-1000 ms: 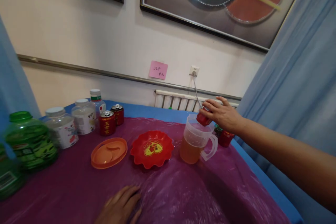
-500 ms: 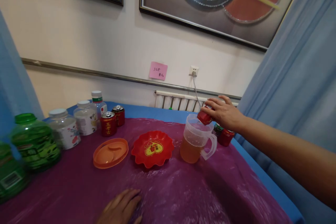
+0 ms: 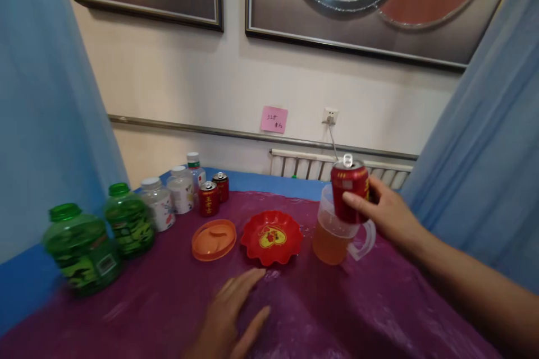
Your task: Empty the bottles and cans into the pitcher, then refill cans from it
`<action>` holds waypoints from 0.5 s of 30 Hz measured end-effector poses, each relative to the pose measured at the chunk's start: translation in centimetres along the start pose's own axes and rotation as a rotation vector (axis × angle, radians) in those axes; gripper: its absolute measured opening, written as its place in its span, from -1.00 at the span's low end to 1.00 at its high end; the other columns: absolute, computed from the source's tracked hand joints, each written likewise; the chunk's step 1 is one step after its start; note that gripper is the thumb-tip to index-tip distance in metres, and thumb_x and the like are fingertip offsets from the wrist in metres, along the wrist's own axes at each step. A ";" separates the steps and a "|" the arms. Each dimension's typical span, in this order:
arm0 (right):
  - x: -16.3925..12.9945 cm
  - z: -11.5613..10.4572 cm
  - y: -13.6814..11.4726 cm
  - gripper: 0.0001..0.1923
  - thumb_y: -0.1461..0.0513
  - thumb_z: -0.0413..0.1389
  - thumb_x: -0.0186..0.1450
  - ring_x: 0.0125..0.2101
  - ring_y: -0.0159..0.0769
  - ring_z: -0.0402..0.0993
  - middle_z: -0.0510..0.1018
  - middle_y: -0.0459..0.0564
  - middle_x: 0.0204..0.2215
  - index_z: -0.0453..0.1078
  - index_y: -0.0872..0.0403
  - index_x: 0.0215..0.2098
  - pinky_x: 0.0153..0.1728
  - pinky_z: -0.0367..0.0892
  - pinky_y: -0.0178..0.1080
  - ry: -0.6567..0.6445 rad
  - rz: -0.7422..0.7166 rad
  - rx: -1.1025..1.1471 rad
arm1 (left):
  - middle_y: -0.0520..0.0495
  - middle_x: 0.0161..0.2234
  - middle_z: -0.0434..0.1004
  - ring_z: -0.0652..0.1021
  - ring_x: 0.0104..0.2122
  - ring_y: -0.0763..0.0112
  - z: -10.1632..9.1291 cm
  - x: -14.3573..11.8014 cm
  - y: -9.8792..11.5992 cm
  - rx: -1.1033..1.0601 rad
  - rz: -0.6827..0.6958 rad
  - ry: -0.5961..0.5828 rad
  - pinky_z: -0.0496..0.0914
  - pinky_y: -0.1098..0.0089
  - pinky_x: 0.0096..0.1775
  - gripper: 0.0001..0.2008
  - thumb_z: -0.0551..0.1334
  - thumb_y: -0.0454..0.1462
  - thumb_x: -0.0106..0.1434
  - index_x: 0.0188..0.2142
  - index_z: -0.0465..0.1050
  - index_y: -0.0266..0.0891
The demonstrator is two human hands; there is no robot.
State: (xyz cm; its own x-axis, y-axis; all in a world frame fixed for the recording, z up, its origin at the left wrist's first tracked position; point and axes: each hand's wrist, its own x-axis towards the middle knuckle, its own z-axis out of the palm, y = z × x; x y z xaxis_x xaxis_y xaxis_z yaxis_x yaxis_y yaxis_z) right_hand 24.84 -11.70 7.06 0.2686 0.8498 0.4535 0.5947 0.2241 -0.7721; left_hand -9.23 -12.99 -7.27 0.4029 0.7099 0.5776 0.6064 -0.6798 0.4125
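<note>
My right hand is closed round a red drink can, held nearly upright with its tab raised. The can is in front of the upper part of a clear plastic jug, whose handle points right. Amber liquid fills the lower part of the jug. To the jug's left lies a red scalloped plate with a yellow heart print. An orange round lid lies further left. My left hand holds nothing, its fingers spread low over the purple table cover, in front of the plate.
Two opened red cans stand at the back left. Beside them are several clear bottles with white caps. Two large green bottles stand at the left. Blue curtains hang on both sides, and a radiator is behind the table.
The can in my right hand has gone from tipped over the jug to nearly upright, closer to me. My left hand has moved forward and its fingers are more spread. The view has turned left.
</note>
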 end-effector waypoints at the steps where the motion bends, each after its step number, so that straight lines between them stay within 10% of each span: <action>1: -2.0 1.8 -0.3 -0.41 -0.11 0.32 0.16 -0.13 0.01 0.60 0.67 0.07 -0.10 0.48 0.00 0.04 -0.12 0.49 -0.03 -0.083 0.047 0.135 | -0.07 0.10 0.65 0.70 -0.03 0.18 -0.5 0.8 0.9 -0.073 -0.059 -0.002 0.63 0.23 -0.03 -0.53 0.29 -0.12 0.34 0.24 0.41 0.06; 8: -11.9 14.3 0.8 -0.35 0.10 0.38 0.10 0.06 0.01 0.52 0.57 0.08 0.05 0.40 -0.02 0.15 0.11 0.41 0.03 -0.232 -0.020 0.341 | -0.25 0.18 0.55 0.59 0.12 -0.03 -2.5 4.6 4.6 -0.253 -0.213 -0.016 0.50 0.02 0.13 -0.20 0.49 -0.05 0.07 0.28 0.36 -0.11; 15: -15.5 17.2 3.3 0.02 0.15 0.38 0.10 0.29 0.17 0.30 0.32 0.15 0.34 0.05 -0.15 0.44 0.21 0.32 0.23 -0.169 -0.142 0.201 | -0.17 0.08 0.63 0.62 0.05 0.05 -6.2 7.4 -0.2 -0.050 -0.282 -0.071 0.50 0.12 0.10 -0.40 0.38 -0.04 0.14 0.15 0.45 -0.15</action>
State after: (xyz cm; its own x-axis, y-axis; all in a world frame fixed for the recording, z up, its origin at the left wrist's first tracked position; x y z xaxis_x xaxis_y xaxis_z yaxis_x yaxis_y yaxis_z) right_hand 9.59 -15.91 -10.13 0.0534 0.8666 0.4962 0.4509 0.4224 -0.7863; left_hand -10.60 -8.75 1.29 0.2717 0.8818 0.3855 0.6676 -0.4612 0.5845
